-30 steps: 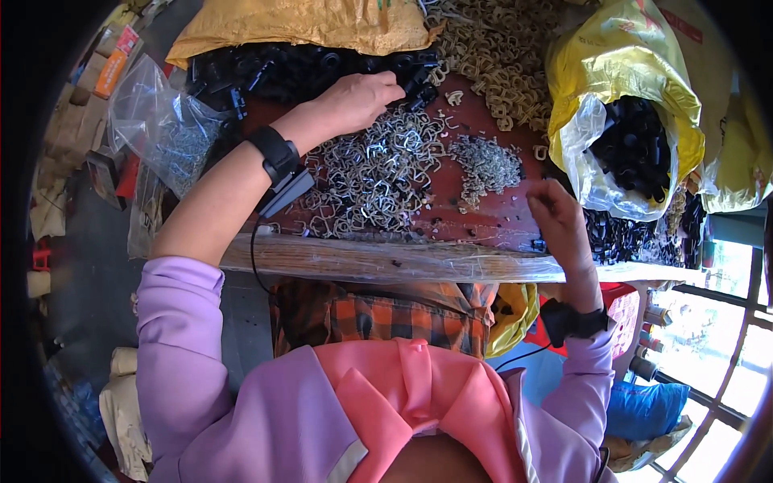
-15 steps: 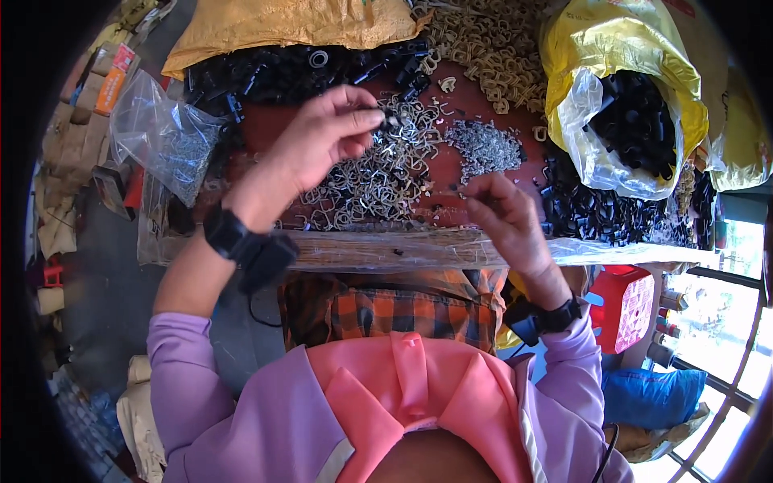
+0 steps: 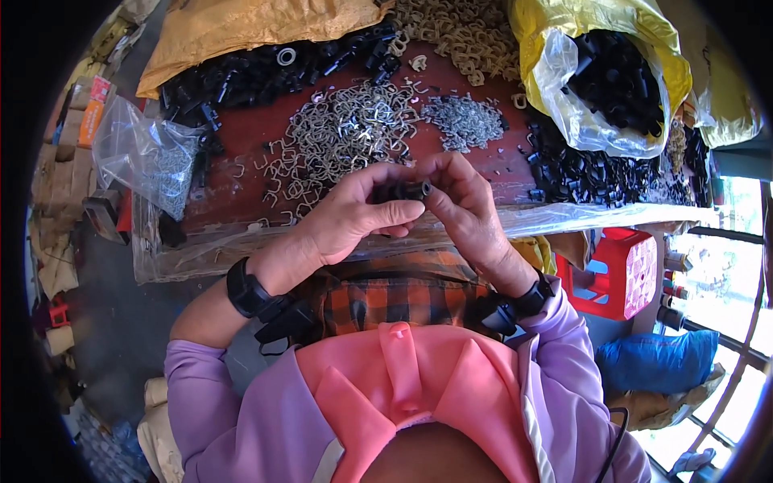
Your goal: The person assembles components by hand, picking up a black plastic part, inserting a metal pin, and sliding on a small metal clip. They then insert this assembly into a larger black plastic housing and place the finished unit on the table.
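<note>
In front of me, above the table's near edge, my left hand (image 3: 350, 213) is closed around a short black tubular plastic fitting (image 3: 412, 191), its hollow end facing right. My right hand (image 3: 469, 211) meets it there, thumb and fingers pinched together at that end. Whatever is between the right fingertips is too small or hidden to name. Just beyond the hands spreads a pile of bent metal clips (image 3: 346, 125). A smaller heap of small silvery metal pieces (image 3: 463, 121) lies to its right.
Black plastic fittings (image 3: 241, 80) spill from an orange sack (image 3: 258, 36) at the far left. Tan ring-shaped parts (image 3: 467, 40) lie at the back. A yellow bag (image 3: 672, 68) and loose black pieces (image 3: 592, 173) occupy the right. A clear bag (image 3: 153, 157) sits left; a red stool (image 3: 616, 274) stands beyond the edge.
Both hands have come together in front of me: the left moved nearer and right with a black fitting, the right moved left to its end. The view has shifted slightly.
</note>
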`<state>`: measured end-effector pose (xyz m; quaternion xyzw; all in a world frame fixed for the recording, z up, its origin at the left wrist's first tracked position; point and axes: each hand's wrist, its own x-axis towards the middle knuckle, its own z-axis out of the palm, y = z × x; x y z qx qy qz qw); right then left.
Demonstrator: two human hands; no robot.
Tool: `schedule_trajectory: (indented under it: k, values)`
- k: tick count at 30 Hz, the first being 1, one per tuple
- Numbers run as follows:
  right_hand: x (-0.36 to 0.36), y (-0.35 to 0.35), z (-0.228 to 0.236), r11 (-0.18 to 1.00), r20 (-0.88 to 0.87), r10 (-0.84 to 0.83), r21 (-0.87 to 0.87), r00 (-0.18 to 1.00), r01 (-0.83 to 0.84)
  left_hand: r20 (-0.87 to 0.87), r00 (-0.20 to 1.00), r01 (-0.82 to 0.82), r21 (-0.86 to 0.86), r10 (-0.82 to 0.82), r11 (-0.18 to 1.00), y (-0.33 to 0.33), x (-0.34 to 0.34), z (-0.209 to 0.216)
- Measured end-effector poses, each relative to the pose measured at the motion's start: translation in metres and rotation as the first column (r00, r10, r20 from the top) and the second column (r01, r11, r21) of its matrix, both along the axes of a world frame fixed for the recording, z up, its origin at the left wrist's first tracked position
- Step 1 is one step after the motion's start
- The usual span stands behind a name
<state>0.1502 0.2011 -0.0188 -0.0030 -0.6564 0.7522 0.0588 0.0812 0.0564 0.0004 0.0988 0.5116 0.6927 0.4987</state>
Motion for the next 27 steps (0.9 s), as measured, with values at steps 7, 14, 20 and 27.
schedule_trajectory:
  k: [7,14,20,27]
  values:
    - [0.003,0.002,0.001,0.995,0.091,0.056,-0.090,0.994,-0.048,-0.266,0.963,0.018,-0.071,-0.036,0.997,0.000,-0.001,-0.006]
    - [0.001,-0.001,0.003,0.987,0.015,0.098,-0.133,0.995,-0.095,-0.344,0.937,0.030,-0.107,-0.066,0.994,0.003,0.000,-0.013]
    - [0.002,-0.003,-0.001,0.985,0.015,0.107,-0.141,0.994,-0.103,-0.143,0.990,-0.031,-0.062,0.022,0.998,0.004,-0.004,-0.012]
    - [0.003,0.002,-0.002,0.995,0.084,0.077,-0.069,0.993,-0.071,0.045,0.994,-0.098,-0.022,0.099,0.995,0.000,-0.006,-0.009]
